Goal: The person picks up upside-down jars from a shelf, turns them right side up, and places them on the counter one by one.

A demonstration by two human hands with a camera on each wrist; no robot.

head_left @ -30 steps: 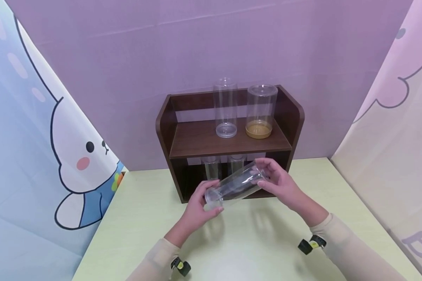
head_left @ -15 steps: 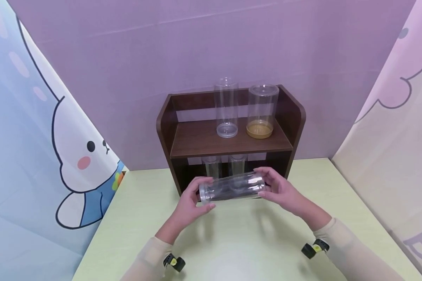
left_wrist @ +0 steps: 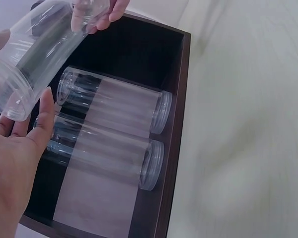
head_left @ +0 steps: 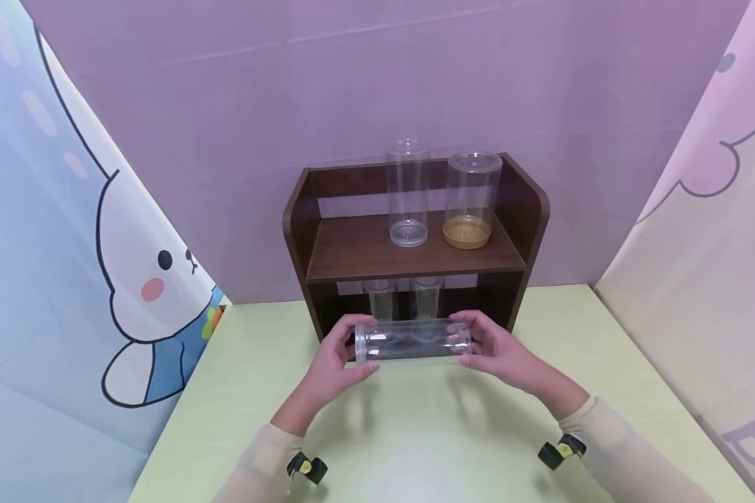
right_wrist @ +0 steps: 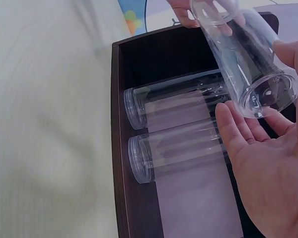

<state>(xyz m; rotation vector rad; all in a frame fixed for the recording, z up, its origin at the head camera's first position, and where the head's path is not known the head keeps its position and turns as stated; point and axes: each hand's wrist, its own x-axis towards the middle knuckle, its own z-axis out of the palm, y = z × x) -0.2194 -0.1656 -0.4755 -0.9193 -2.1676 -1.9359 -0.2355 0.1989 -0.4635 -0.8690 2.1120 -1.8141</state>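
Observation:
A clear plastic jar [head_left: 412, 339] lies level on its side in the air, in front of the shelf's lower compartment. My left hand [head_left: 330, 363] grips its lidded end, thumb below and fingers above in the head view. At the jar's base end, my right hand [head_left: 502, 358] holds it between thumb and fingers. Both wrist views show the same jar from its two ends: the clear lid [left_wrist: 12, 91] by the left palm, the round base [right_wrist: 268, 94] by the right one. Nothing shows inside the jar.
A dark brown two-tier shelf [head_left: 415, 269] stands at the table's back. Its upper board bears a tall clear jar [head_left: 407, 192] and a wider one with a tan lid [head_left: 472, 199], both lid down. Two clear jars [left_wrist: 114, 101] stand below. The pale table [head_left: 409, 433] lies in front.
The jar has turned from a slant, right end higher, to level. My left hand has moved left, and my right hand has come lower. Both keep hold of the jar.

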